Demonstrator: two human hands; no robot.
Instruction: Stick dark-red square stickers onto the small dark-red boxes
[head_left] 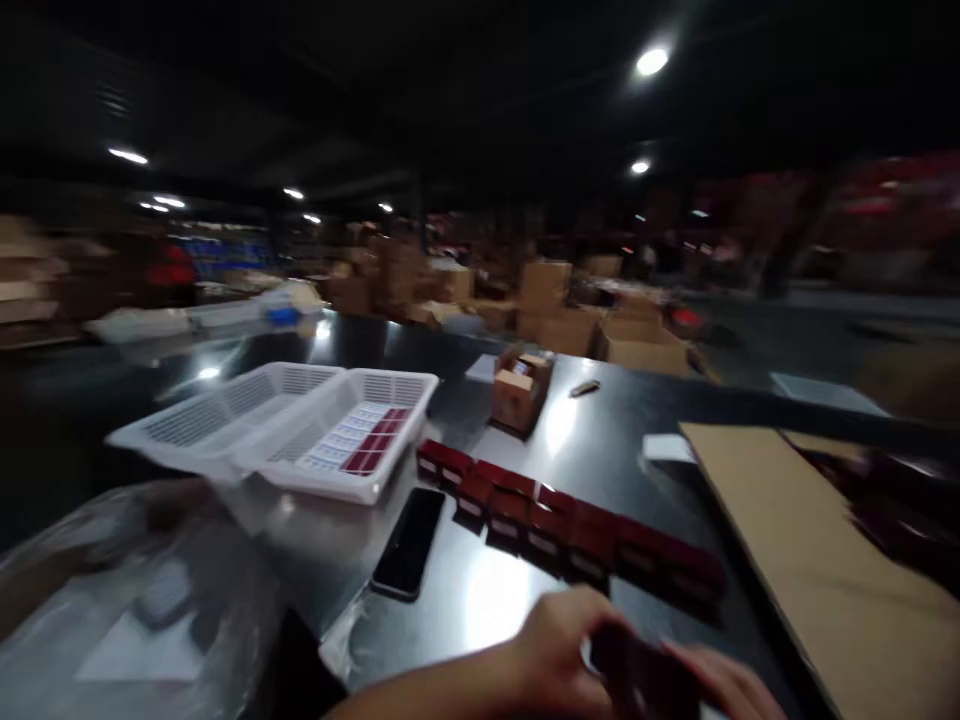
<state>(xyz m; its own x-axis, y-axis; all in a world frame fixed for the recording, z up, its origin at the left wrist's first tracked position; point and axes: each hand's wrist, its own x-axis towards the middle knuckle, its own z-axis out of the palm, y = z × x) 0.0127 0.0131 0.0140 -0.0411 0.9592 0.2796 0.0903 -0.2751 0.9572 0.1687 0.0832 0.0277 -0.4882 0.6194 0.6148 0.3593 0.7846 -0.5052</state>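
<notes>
My left hand (pixel 559 645) is at the bottom of the view, its fingers closed round a dark maroon small box (pixel 649 680). At the other side of that box, my right hand (pixel 727 685) grips it too, partly cut off by the lower edge. Motion blur hides the finer detail of the box. Just beyond my hands, a slanting row of several dark red boxes (pixel 551 515) stands on the shiny metal table (pixel 480 610). A black phone (pixel 409 545) lies left of the row.
Two white plastic baskets (pixel 360 490) sit at left; the nearer one holds several white and red packs (pixel 352 440). A small open carton (pixel 517 395) and a knife-like object (pixel 585 388) are farther back. Cardboard (pixel 795 530) lies right, a clear plastic bag (pixel 150 610) lower left.
</notes>
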